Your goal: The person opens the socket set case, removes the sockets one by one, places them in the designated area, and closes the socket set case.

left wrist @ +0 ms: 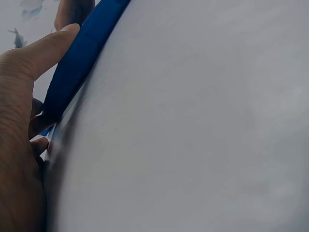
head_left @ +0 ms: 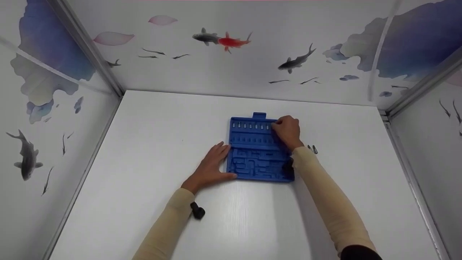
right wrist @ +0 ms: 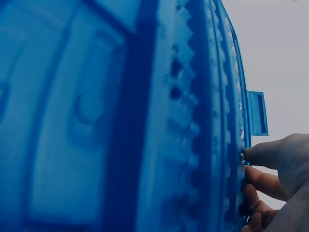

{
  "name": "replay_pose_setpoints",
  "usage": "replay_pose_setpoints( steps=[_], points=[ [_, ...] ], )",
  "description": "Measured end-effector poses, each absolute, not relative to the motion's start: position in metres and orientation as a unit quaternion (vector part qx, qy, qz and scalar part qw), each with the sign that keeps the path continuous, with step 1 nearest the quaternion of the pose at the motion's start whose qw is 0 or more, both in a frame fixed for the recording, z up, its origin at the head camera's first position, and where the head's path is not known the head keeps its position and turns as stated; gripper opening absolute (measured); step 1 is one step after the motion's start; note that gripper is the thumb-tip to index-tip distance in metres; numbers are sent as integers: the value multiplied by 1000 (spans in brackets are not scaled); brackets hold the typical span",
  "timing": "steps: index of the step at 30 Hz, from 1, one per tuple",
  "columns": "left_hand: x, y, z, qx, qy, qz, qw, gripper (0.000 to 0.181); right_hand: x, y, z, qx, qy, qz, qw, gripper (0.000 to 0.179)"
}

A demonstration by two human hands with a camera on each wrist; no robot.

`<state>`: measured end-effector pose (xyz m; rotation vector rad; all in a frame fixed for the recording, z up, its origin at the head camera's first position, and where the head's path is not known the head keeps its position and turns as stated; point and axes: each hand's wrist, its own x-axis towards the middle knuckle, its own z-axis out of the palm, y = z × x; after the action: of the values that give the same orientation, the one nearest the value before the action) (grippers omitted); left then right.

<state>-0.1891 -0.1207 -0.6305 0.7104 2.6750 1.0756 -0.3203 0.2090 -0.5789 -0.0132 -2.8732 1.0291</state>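
Note:
A blue plastic tool case (head_left: pixel 258 145) lies unfolded on the white table, moulded with slots and recesses. Along its far row stand several small metal screwdriver bits (head_left: pixel 250 126). My right hand (head_left: pixel 287 130) reaches over the far right corner, thumb and fingertip pinching a small shiny bit (right wrist: pixel 243 156) at the end of that row; the fingers hide most of it. At the case's left side, my left hand (head_left: pixel 211 168) is spread, its thumb (left wrist: pixel 53 48) against the near wall and its other fingers along the left edge.
Two loose bits (head_left: pixel 314 149) lie on the table (head_left: pixel 151 144) right of the case, beside the right wrist. The case's latch tab (head_left: pixel 259 115) sticks out at its far edge. White printed panels (head_left: pixel 238 72) wall the table at the back and sides.

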Motion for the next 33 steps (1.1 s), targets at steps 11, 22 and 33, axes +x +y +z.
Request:
replay_pose_setpoints(
  steps=[11, 22, 33],
  points=[
    [-191, -121, -629, 240, 897, 362, 79, 119, -326, 203, -567, -43, -947, 318, -9, 23],
    [-190, -116, -631, 236, 900, 356, 86, 118, -319, 208, -583, -33, -939, 337, 61, 22],
    [-189, -119, -630, 226, 899, 365, 87, 120, -311, 208, -585, 29, -911, 376, 166, 18]
  ],
)
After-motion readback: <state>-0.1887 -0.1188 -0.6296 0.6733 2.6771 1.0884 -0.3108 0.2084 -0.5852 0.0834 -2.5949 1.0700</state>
